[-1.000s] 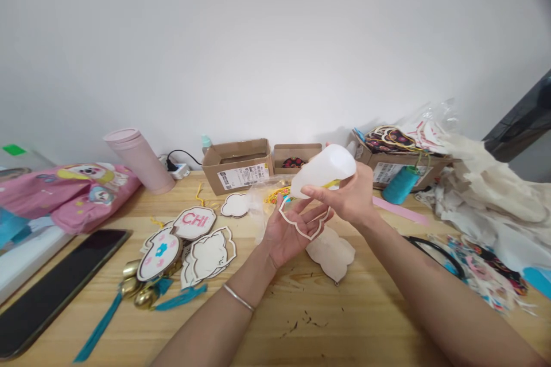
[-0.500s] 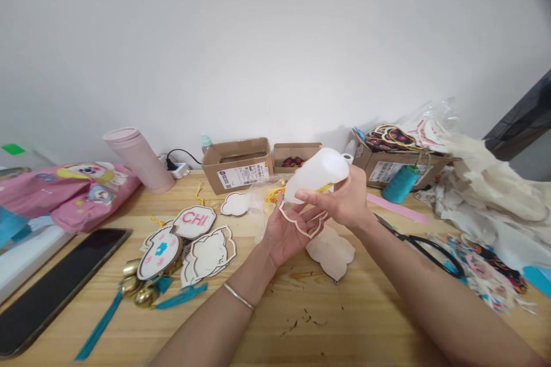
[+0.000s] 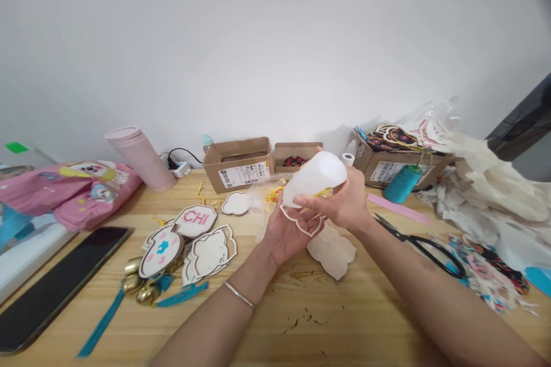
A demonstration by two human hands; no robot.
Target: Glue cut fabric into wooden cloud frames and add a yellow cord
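Observation:
My right hand [image 3: 344, 198] is wrapped round a white plastic bottle [image 3: 316, 175], which is tilted with its base up and to the right. The bottle's lower end is hidden behind my fingers and the frame. In my left hand [image 3: 282, 235], palm up, a thin wooden frame [image 3: 306, 231] with a scalloped outline is held over the fingers, right under the bottle. Below my hands a pale, petal-shaped fabric-covered piece [image 3: 333, 255] lies on the wooden table [image 3: 258, 327].
Left lie decorated plaques [image 3: 197, 221], loose wooden outlines [image 3: 210, 255], brass bells [image 3: 147, 293], a phone [image 3: 60, 289] and a pink tumbler [image 3: 142, 157]. Cardboard boxes [image 3: 241, 178] line the wall. Black scissors [image 3: 437, 252], teal thread [image 3: 402, 183] and fabric scraps [image 3: 486, 275] are right.
The bottle has shifted very slightly left and down over the frame. Both hands keep their holds; the whole view has moved slightly.

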